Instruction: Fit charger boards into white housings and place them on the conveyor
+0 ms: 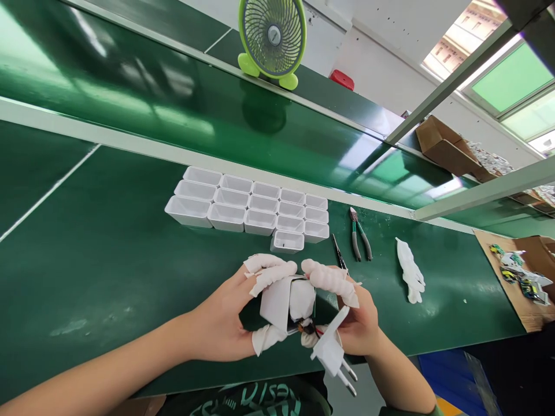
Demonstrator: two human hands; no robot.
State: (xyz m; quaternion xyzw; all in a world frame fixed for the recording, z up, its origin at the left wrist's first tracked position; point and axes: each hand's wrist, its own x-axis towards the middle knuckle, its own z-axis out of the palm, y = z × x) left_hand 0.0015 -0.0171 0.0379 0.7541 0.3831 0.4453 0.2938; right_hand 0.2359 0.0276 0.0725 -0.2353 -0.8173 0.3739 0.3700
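Both hands wear white finger cots. My left hand (pixel 247 306) grips a white plastic casing (pixel 274 303) from its left side, fingers on top and thumb below. Inside the casing sits a white wrapped block (pixel 302 299), with thin coloured wires (pixel 309 328) coming out under it. My right hand (pixel 353 318) closes round the right side of the same casing, its fingers bent over the top edge. A white two-pin plug piece (pixel 330 351) hangs at the right hand's thumb side, prongs pointing down and right. The palm hides how it is held.
White plastic bins (pixel 226 216) stand in rows behind my hands; a single bin (pixel 288 241) sits in front. Right of them lie tweezers (pixel 339 252), cutting pliers (pixel 361 234) and a white glove (pixel 410 270). A cardboard box (pixel 498 283) holds circuit boards. A green fan (pixel 273 37) stands on the shelf.
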